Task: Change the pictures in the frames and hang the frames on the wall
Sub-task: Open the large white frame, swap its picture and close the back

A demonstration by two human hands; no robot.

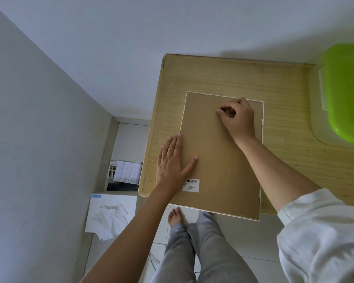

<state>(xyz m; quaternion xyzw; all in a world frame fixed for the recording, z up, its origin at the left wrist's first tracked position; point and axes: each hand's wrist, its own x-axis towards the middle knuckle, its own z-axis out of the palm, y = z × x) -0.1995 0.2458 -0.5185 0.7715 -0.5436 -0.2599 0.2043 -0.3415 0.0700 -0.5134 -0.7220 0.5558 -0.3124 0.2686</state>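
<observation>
A white picture frame [261, 127] lies face down on the wooden table [223, 76], its brown backing board [217, 160] facing up with a barcode sticker [190, 185] near the lower left. The frame's near end overhangs the table's front edge. My left hand [172, 164] rests flat on the frame's left edge, fingers straight and thumb spread onto the board. My right hand [236, 117] sits near the frame's top, fingers curled and pinching something small and dark on the board; what it is stays hidden under the fingers.
A clear plastic box with a green lid [343, 92] stands at the table's right end. On the floor to the left lie a white sheet with crumpled paper [110, 215] and a printed leaflet [127, 172]. Walls close in behind and left. My legs [200, 248] stand at the table's front.
</observation>
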